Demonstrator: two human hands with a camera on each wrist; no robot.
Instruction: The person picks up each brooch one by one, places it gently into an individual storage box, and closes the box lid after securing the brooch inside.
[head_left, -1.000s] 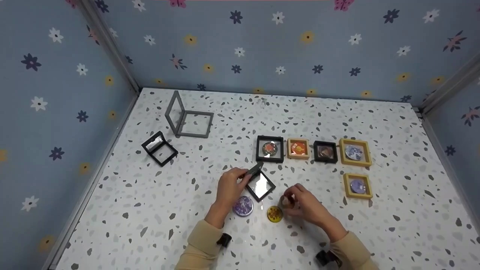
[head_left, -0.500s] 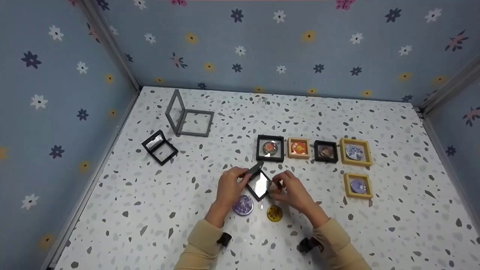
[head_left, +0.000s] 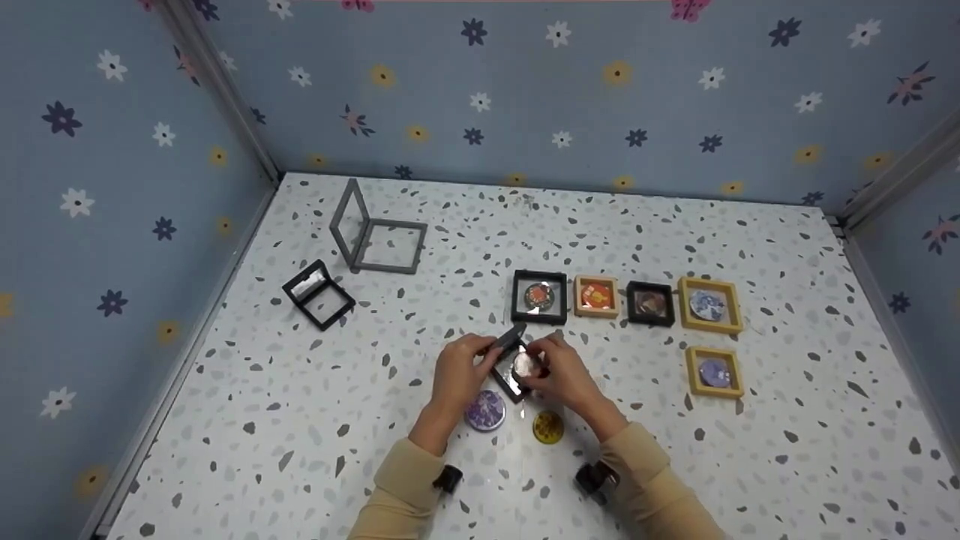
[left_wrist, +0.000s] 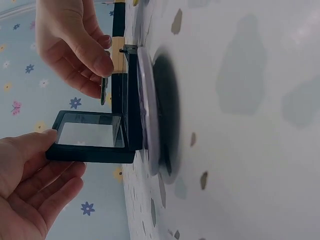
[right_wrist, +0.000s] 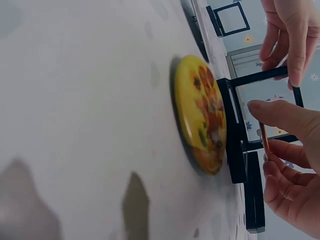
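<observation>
My left hand (head_left: 459, 379) pinches the raised lid (left_wrist: 60, 152) of a small black hinged display frame (head_left: 501, 381), whose base lies on the table. Between the thumb and fingers of my right hand (head_left: 566, 379) is a small shiny round disc (head_left: 527, 364), held over the base; the right wrist view shows this disc (right_wrist: 265, 142) edge-on with a coppery rim. Just in front of the frame lie a purple patterned round disc (head_left: 486, 410) and a domed yellow disc with a flower print (right_wrist: 200, 112).
Behind the hands stand a large black frame (head_left: 516, 300), a light wooden-coloured one (head_left: 577, 298), a small black one (head_left: 651, 321) and two yellow ones (head_left: 711, 326), each with a disc inside. An open grey frame (head_left: 386, 269) and an open black frame (head_left: 337, 315) are at left.
My right hand has moved left and slightly away from me, bringing the round disc from beside the yellow disc to over the frame's base. My left hand stays on the lid.
</observation>
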